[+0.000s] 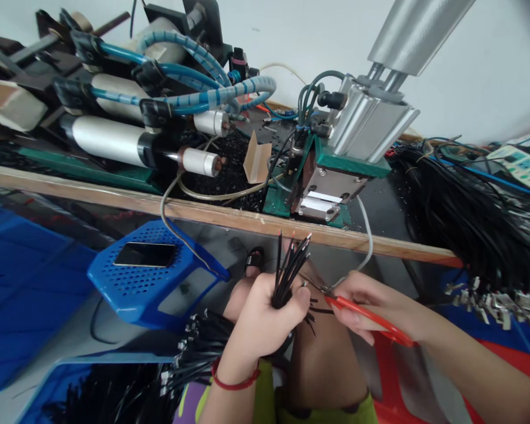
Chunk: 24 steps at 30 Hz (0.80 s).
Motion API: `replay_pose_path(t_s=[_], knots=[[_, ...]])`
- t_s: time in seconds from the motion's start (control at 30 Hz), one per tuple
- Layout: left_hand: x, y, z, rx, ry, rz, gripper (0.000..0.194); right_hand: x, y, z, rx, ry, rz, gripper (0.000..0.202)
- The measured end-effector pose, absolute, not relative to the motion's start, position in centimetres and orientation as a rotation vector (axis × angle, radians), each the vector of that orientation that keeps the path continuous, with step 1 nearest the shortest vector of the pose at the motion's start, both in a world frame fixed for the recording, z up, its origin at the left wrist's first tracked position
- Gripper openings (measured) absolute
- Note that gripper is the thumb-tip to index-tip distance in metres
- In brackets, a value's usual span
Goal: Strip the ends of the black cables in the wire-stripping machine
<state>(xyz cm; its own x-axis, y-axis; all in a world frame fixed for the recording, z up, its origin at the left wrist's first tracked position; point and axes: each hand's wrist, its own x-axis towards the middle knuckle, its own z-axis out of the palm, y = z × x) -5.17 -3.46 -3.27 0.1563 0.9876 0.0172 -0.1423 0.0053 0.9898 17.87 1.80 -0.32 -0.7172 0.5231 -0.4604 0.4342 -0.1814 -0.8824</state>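
My left hand (269, 309) is wrapped round a bundle of black cables (288, 274), whose cut ends point up and away from me. Further back, the same bundle's metal-tipped ends (181, 353) lie across my lap on the left. In my right hand (357, 300) are red-handled cutting pliers (368, 318), their metal jaws just right of the bundle and near one short cable end by my left thumb. Short black offcuts (322, 309) rest on my thigh below the jaws.
A wooden-edged bench (229, 219) runs ahead, carrying a pneumatic press (335, 171) and silver cylinders (110, 140) with blue hoses. A heap of black cables (459, 218) hangs over its right side. A blue stool (128, 294) bears a phone (145, 254). A blue crate (48, 383) holds more cables.
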Motion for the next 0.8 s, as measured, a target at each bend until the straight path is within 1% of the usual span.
replay_pose_path(t_s=[0.23,0.47,0.8], knots=[[-5.2,-3.41,-3.37,1.147,0.925,1.176,0.043,17.65,2.02,-0.35,-1.089,-2.022,2.052,0.074],[-5.74,-3.37,-3.1,1.126,0.882,1.172,0.05,17.32,2.02,-0.63,-0.982,-2.031,2.033,0.072],[-5.61,-3.56,-3.12,1.118,0.882,1.162,0.048,16.92,2.11,0.26,-1.019,-2.07,2.017,0.072]])
